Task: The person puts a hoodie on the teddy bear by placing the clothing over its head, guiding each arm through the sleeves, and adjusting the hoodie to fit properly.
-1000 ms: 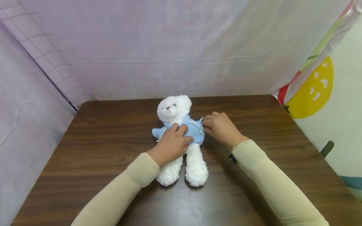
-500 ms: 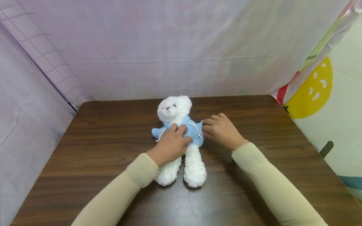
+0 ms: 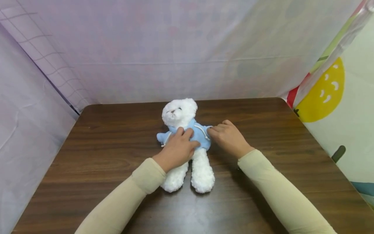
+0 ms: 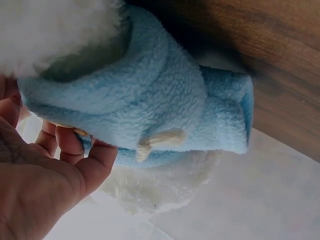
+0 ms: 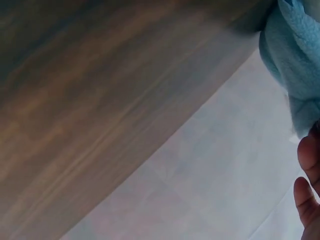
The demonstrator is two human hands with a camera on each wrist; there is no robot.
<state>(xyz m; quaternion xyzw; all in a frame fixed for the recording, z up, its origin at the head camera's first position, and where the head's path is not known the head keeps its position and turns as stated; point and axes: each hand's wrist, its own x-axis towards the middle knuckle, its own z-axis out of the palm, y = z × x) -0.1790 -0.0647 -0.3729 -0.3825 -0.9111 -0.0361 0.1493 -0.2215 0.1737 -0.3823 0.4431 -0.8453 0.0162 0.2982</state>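
Blue hoodie point(image 3: 201, 143) encloses the white teddy bear's point(image 3: 179, 113) torso; head & legs stick out, w/ white fluff showing in the garment's opening in L wrist view. Bear lies face-up nr the middle of the brown wood-grain counter point(image 3: 96, 149), head twd the far edge, legs twd the person & apart. Two pale drawstrings point(image 3: 203, 131) lie on the hoodie front.

Vs 0.5–1 s ago: R grip point(image 3: 228, 136) sits a touch lower; the hoodie sleeve point(image 5: 304, 114) it has hold of now runs more sideways, where 1 s ago its end pokes up. L grip point(image 3: 177, 148) & bear's head stay approx put; legs shift only slightly.

R grip: narrow, fingertips pinching the sleeve's end at the bear's side; palm mostly out of frame in R wrist view. L grip: abt half wide, fingers bent & spaced on the hoodie's front, touching cloth; can't tell if they also pinch it. Opp. sleeve point(image 3: 160, 137) lies free, pointing out past the L grip.

Person's forearms are in long cream sleeves point(image 3: 280, 191). Bkgd: pale curtain point(image 3: 163, 48) just behind the counter's far edge; yellow fruit print point(image 3: 324, 94) on the cloth at pic's right.
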